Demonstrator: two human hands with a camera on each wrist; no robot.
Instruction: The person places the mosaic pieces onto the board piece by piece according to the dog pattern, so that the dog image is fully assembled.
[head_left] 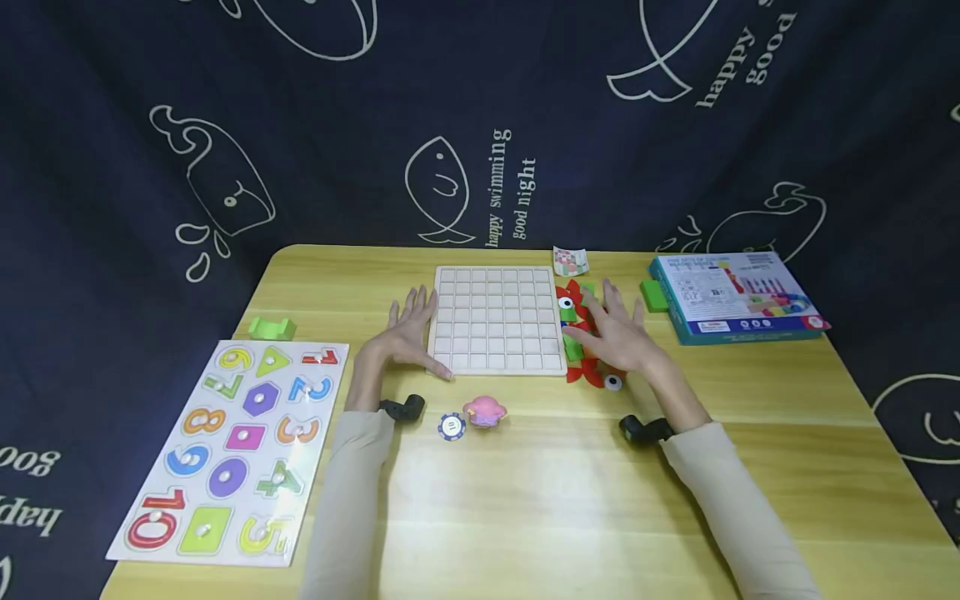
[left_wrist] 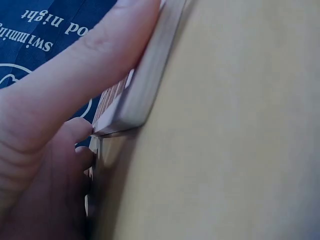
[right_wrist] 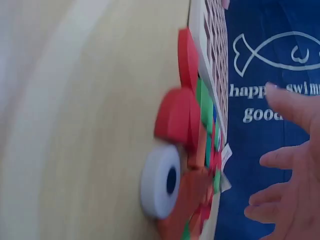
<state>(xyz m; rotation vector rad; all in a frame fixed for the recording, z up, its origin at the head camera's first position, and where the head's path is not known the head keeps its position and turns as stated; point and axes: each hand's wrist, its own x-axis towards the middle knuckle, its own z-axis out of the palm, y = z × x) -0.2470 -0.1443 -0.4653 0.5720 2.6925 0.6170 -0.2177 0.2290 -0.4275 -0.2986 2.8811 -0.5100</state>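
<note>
While the left hand is spread along the left side of a pale grid board, thumb at the near-left corner, the right hand hovers with parted fingers over red pieces and green pieces; both hands are released and grasp nothing. The board lies flat on the far middle of the wood-grained tabletop, roughly square, thin raised ribs dividing its whitish floor into rows of small square cells. Its rim looks like smooth light wood, rounded at the corner seen from the left wrist. Crowded along its right edge, the pieces are thick with flat sides, some curved, some pointed, and a round white eye disc with a dark pupil lies at their near end. Just off the near edge are a blue-and-white poker chip and a rounded pink figurine, with a broad stretch of glossy tabletop between the forearms nearer still. Only a narrow strip separates the board from the table's far edge. Leftward, the left forearm occupies the gap to a number puzzle; rightward, a wider gap leads past the right hand to a flat printed box.
</note>
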